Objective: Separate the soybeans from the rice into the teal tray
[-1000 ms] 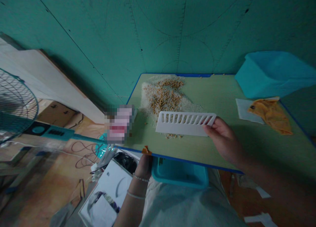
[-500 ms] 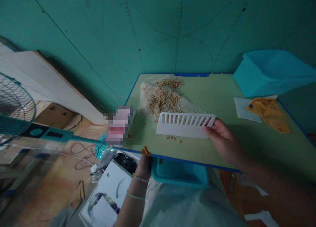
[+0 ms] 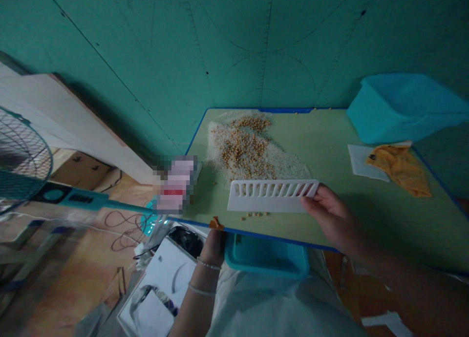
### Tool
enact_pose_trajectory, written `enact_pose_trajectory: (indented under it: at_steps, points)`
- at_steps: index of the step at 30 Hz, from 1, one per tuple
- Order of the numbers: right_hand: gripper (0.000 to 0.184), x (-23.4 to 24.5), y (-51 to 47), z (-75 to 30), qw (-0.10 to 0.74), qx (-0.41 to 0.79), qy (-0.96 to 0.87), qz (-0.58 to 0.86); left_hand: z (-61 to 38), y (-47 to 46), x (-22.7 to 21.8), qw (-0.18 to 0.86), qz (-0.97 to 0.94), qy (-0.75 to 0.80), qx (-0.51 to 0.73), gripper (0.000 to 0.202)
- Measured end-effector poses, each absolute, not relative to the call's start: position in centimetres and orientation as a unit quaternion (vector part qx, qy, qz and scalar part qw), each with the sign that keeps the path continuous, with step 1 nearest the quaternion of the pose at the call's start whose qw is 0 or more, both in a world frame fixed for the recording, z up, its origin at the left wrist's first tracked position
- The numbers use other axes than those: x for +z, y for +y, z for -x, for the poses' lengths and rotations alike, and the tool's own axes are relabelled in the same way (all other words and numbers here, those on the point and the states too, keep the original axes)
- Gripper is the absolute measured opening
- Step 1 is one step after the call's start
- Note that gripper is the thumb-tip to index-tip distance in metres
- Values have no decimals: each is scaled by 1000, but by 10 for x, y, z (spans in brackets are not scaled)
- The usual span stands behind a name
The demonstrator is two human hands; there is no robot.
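Note:
My right hand [image 3: 328,207] pinches the right end of a white slotted plastic divider [image 3: 271,203], held on its long edge over the table. Just behind it spreads a pile of soybeans [image 3: 244,149] mixed with small white grains [image 3: 293,163]. Several loose beans [image 3: 256,214] lie on the near side of the divider. My left hand [image 3: 213,244] is at the table's front edge, its fingers mostly hidden under a small orange-brown piece and the edge. Beside it, a teal tray [image 3: 267,268] sits below the edge, against my lap.
The green table [image 3: 322,132] has a blue rim. A teal bin [image 3: 399,112] stands at the back right, with an orange cloth [image 3: 406,173] on a white sheet before it. Left are a blurred-out pink item [image 3: 176,185], a fan [image 3: 22,161] and a white box [image 3: 161,278].
My right hand has drawn the divider toward the table's front edge, and loose beans have moved nearer with it. My left hand and the tray stay in place.

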State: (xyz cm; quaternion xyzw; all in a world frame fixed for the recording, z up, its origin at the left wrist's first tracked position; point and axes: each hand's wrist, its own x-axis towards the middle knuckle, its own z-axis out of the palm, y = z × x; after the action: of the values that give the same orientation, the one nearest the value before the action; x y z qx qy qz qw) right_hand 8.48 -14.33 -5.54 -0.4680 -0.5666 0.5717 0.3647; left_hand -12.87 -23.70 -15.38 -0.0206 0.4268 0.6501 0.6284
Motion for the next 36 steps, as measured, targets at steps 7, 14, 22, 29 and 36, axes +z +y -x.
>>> enact_pose_trajectory:
  at_steps: [7,14,22,29,36]
  points:
    - [13,-51,-150,-86,348,581,-566,470,127,-236,-148,632,25,433,642,33]
    - [16,-52,-157,-88,345,590,-553,477,128,-236,-148,630,27,434,644,36]
    - [17,-53,-167,-93,338,601,-533,489,130,-238,-153,640,47,443,626,14]
    - [15,-54,-174,-102,317,626,-533,472,131,-238,-155,635,56,444,629,9]
    - [18,-60,-173,-113,296,635,-545,460,131,-237,-156,633,59,444,631,22]
